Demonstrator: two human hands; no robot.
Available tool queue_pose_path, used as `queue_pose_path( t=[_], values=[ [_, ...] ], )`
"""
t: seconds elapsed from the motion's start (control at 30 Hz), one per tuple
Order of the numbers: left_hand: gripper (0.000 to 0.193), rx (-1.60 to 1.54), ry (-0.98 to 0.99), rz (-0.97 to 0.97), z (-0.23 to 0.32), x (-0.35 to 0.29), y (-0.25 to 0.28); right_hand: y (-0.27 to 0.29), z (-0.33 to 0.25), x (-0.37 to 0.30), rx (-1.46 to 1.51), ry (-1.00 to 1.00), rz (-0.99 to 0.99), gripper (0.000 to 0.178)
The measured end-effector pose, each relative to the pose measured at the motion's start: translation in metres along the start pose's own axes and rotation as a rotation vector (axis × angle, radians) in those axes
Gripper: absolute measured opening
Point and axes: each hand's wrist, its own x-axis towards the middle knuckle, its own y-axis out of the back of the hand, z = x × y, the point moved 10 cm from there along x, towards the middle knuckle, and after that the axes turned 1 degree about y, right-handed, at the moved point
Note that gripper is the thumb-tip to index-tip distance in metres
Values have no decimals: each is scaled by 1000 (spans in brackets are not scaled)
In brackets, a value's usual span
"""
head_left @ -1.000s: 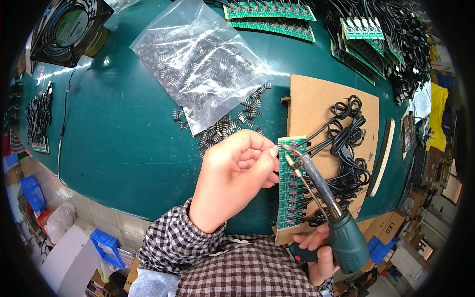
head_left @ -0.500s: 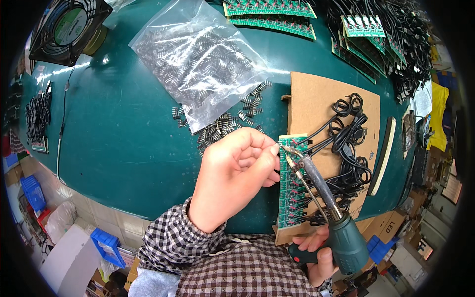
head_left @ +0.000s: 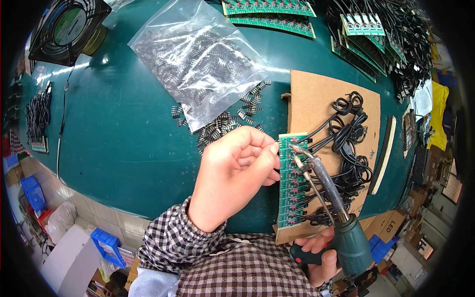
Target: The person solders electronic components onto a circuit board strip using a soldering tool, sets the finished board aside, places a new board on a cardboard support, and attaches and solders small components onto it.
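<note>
My right hand (head_left: 319,252) is wrapped round the grip of a green soldering gun (head_left: 350,245). The iron's bent tip and thin feed tube are over the upper part of a green circuit board panel (head_left: 292,198), a little in from its left edge. My left hand (head_left: 235,171) is closed in a pinch at that edge, near the top. What its fingertips hold is mostly hidden; a dark bit shows beneath them. Black cables (head_left: 349,143) run off the panel's right side in coiled bundles. Small black pin connectors (head_left: 217,128) lie loose beyond my left hand.
A brown board (head_left: 321,94) lies under the panel and cables. Behind the loose connectors is a clear plastic bag (head_left: 198,59) full of more. Finished-looking panels (head_left: 269,7) and cable heaps (head_left: 405,44) are at the back right. A fan (head_left: 69,29) stands at the far left.
The soldering gun's tip has moved right, off the panel's left edge and away from my left fingertips. My left hand has stayed almost still.
</note>
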Motion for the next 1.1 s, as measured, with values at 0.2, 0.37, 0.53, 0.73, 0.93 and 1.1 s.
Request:
queue_pose_path(
  t=[0.2,0.37,0.53,0.73,0.93,1.1],
  values=[
    [8,5,-9,-2,3,-1,0,-2,-2,-1,-35,-3,3,53],
    [9,19,1,-16,0,-11,3,-1,-5,3,57,72,-25,51],
    [14,614,-358,102,36,-42,30,1,-9,8,132,95,-37,48],
    [19,828,-536,101,55,-42,16,6,-10,7,169,129,-41,48],
    [18,1106,-608,139,46,-41,-11,8,-9,5,218,106,-56,49],
    [16,1151,-714,247,53,-48,-7,3,-13,9,253,102,-84,50]
  ],
)
